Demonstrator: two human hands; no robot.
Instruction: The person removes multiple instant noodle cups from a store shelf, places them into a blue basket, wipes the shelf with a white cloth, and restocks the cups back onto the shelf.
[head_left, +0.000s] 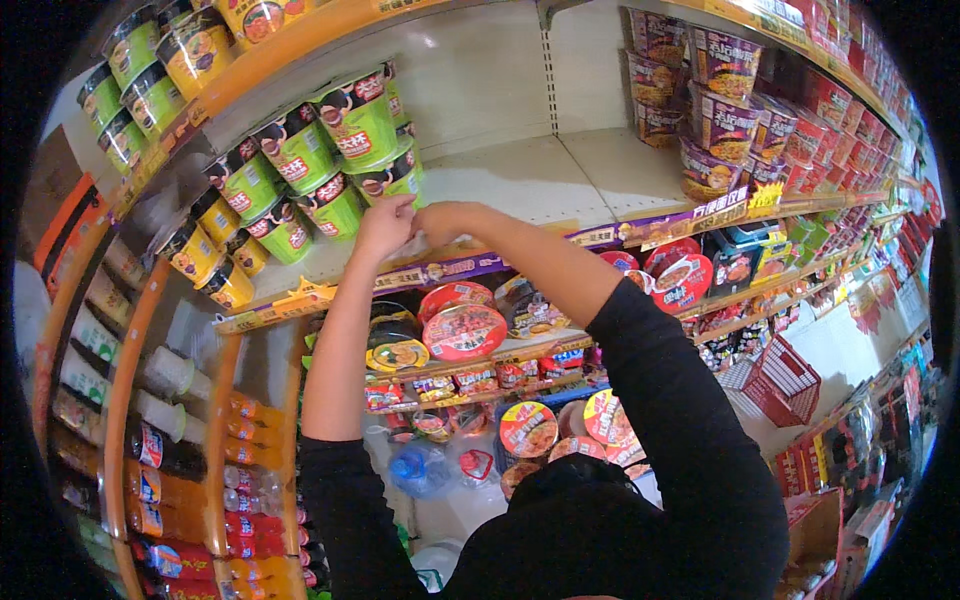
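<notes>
Both hands meet at the front edge of a white store shelf (487, 187), just in front of stacked green instant-noodle cups (358, 124). My left hand (387, 229) is raised with its fingers curled, close to the lower green cup (388, 178). Bent at the wrist, my right hand (444, 223) touches or nearly touches the left one. Its fingertips are hidden, and I see no object between the hands. Yellow and black noodle cups (196, 251) stand left of the green ones. Purple noodle cups (724, 124) are stacked further right.
Below, a shelf holds red-lidded noodle bowls (465, 334). Noodle tubs fill a blue crate (529, 431) near the floor, beside a large water bottle (420, 466). Bottled drinks (169, 487) line the left shelves. A red shopping basket (784, 382) rests on the floor at right.
</notes>
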